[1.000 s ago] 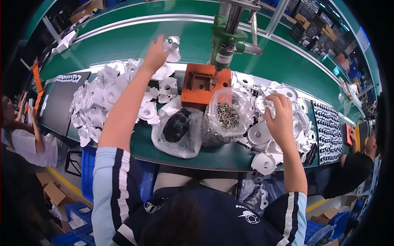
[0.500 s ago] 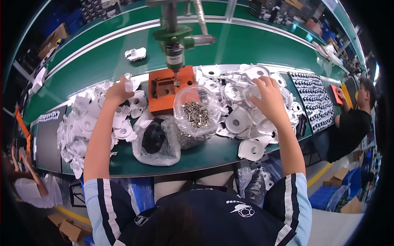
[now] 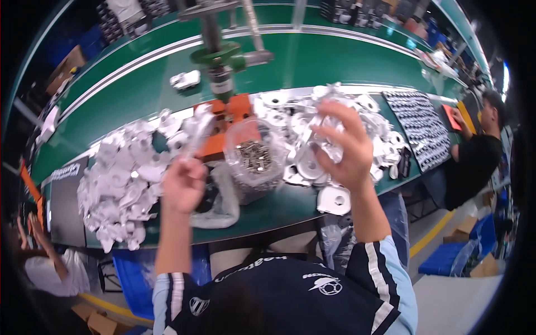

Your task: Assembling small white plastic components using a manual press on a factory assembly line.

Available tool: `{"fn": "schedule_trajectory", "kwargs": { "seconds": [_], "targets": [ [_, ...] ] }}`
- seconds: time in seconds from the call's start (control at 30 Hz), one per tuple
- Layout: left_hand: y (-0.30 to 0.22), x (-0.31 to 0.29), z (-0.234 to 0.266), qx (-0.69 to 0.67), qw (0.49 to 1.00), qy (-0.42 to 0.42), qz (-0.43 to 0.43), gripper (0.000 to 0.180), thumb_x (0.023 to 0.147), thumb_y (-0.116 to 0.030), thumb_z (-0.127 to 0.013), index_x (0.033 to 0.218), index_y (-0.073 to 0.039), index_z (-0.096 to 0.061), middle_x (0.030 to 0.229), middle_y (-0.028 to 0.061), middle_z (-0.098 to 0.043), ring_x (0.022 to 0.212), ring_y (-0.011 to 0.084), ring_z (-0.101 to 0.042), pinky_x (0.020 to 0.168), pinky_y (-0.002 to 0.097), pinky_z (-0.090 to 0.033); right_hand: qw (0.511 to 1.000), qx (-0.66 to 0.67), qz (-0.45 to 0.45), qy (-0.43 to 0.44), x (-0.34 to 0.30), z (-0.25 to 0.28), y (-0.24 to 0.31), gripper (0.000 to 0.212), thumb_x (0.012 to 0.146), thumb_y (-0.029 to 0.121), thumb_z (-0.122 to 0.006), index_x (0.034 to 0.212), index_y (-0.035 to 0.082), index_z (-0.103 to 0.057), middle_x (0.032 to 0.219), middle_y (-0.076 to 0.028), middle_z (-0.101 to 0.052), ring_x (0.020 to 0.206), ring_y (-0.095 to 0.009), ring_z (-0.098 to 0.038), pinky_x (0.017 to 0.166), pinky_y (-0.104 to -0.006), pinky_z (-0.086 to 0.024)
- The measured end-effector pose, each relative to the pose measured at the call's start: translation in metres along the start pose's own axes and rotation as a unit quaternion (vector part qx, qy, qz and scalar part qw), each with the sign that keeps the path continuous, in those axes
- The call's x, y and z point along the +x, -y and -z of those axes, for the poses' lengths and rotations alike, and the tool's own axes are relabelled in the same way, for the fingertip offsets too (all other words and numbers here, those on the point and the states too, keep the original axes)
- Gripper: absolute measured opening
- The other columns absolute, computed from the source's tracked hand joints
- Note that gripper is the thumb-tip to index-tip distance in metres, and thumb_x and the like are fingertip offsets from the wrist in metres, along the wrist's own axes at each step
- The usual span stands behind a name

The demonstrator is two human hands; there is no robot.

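Green workbench (image 3: 269,211), left hand (image 3: 185,181) — gripping white part (image 3: 199,127), blurred

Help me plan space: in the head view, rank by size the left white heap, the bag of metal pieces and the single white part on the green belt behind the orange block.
1. Left white heap
2. Bag of metal pieces
3. Single white part

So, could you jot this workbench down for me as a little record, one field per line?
Left hand: grips a blurred white part
Right hand: over the right pile of white parts; grip unclear
Left pile: more white parts
Machine: green drill-like head above an orange block
Bag: clear, open, holding small metal pieces
Green surface beyond: another white part, apart from both piles
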State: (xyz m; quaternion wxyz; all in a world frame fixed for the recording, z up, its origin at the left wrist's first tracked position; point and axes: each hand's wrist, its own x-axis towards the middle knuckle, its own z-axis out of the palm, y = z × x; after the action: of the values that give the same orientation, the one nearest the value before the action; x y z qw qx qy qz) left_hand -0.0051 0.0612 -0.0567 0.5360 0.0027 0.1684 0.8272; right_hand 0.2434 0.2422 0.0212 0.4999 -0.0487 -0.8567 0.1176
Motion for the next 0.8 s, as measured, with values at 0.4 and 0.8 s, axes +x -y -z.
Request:
{"fn": "schedule_trajectory", "kwargs": {
  "seconds": [0.4,0.8],
  "targets": [
    [0.052,-0.072,-0.021,0.417,0.899,0.084,0.105,0.042,0.098,-0.041,-0.03,0.112,-0.008,-0.052,0.066,0.006,-0.057,0.05,0.0066,-0.048,0.047,0.0201,-0.039,0.972,0.16,0.119,0.123,0.008,-0.066,0.064,0.023,0.064,0.015,-0.069,0.087,0.015,-0.07,0.103,-0.012,-0.063,0.096,-0.032,-0.054,0.095,-0.0538,-0.035],
    [0.078,-0.088,0.002,0.14,0.98,0.129,0.06,0.045,0.096,-0.04,-0.037,0.133,-0.015,-0.034,0.127,0.0026,-0.045,0.112,0.0149,-0.048,0.091,0.0341,-0.042,0.897,0.363,-0.014,0.252,-0.005,-0.082,0.079,0.022,0.071,0.012,-0.062,0.092,0.009,-0.07,0.104,-0.012,-0.061,0.102,-0.03,-0.056,0.101,-0.0514,-0.03]
  ]
}}
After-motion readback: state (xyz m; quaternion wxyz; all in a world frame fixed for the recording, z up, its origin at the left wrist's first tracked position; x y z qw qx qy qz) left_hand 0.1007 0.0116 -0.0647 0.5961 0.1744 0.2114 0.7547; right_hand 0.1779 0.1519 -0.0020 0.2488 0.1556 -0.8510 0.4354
